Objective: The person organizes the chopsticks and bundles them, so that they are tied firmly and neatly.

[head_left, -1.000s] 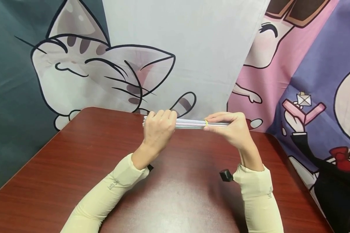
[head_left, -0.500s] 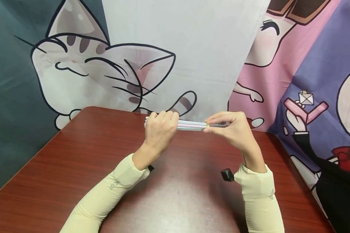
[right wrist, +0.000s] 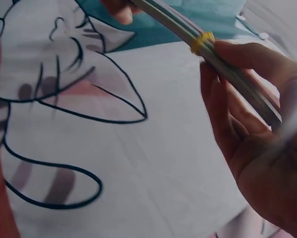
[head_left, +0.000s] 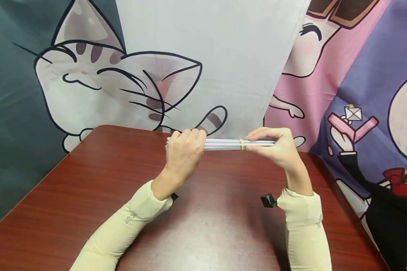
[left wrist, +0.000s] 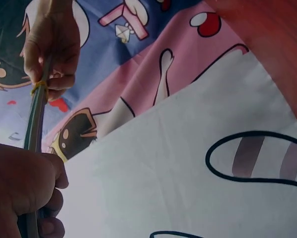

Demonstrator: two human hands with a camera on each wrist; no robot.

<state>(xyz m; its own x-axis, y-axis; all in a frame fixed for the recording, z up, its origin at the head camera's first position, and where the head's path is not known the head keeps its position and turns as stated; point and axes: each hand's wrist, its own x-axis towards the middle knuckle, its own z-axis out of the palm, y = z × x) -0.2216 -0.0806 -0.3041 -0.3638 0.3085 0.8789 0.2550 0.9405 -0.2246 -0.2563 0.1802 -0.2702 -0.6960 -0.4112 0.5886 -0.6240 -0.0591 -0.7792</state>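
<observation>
A bundle of thin pale sticks [head_left: 222, 144] is held level above the table, with white, bluish and pinkish sides showing. My left hand [head_left: 185, 150] grips it near its left end, fingers wrapped over the top; a few tips poke out past the fist. A yellow elastic band [head_left: 242, 144] circles the bundle right of its middle. Just beyond that band, my right hand [head_left: 278, 146] pinches the sticks between thumb and fingers. In the right wrist view, the fingertips lie right at the band [right wrist: 202, 43], and the sticks' right end runs into the palm.
Below the hands spreads a reddish-brown wooden table [head_left: 220, 210]. Behind it hangs a cloth backdrop [head_left: 217, 56] printed with a cartoon cat and figures. A small black camera [head_left: 268, 200] juts from the right sleeve.
My right hand has slid slightly right along the bundle, so the yellow band now shows fully left of its fingertips. My left hand keeps its grip almost in place.
</observation>
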